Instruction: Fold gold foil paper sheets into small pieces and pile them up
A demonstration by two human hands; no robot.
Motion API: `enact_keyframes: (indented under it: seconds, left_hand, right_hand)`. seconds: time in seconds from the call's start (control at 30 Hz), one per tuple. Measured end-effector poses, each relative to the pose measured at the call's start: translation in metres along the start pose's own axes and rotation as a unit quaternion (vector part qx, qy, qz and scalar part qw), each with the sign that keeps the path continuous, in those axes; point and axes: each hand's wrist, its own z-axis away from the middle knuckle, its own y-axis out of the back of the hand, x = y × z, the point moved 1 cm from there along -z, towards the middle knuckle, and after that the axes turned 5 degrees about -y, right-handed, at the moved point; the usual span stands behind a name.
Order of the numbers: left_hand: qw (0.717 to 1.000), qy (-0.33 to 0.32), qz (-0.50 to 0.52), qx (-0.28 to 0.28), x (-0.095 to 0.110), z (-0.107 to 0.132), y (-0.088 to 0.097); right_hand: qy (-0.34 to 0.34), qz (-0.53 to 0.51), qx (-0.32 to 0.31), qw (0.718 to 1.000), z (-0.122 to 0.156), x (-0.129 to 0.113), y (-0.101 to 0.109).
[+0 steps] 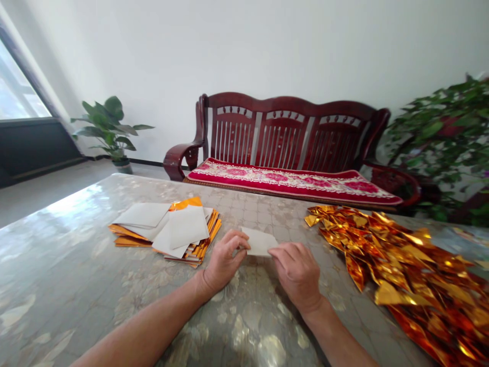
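Note:
Between my two hands is a sheet of paper, its pale side up, held just above the table. My left hand pinches its left edge between thumb and fingers. On the opposite edge, my right hand grips a corner, fingers curled. Left of my hands lies a loose stack of paper sheets, white on top with gold foil showing at the edges. To the right spreads a large pile of folded gold foil pieces, shiny and pointed.
The table has a glossy patterned cover. Beyond it stands a dark red wooden bench with a red floral seat cover. A potted plant is at the back left, and a leafy plant at the right.

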Motion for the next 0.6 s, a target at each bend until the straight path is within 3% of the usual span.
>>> enact_keyframes:
  seconds: [0.17, 0.3, 0.43, 0.6]
  left_hand:
    - [0.972, -0.046, -0.179, -0.146, 0.004, 0.002, 0.0]
    - [0.938, -0.09, -0.241, -0.232, 0.007, 0.004, -0.008]
    - [0.923, -0.094, -0.258, -0.269, 0.003, 0.008, -0.015]
    - [0.923, -0.06, -0.25, -0.285, 0.001, 0.008, -0.015]
  right_hand:
    - [0.026, 0.047, -0.038, 0.998, 0.003, -0.004, -0.002]
    - [0.047, 0.085, -0.055, 0.994, 0.006, -0.008, -0.007]
    - [0.037, 0.073, -0.09, 0.993, 0.007, -0.005, -0.011]
    - [0.024, -0.025, -0.155, 0.987, 0.008, 0.003, -0.014]
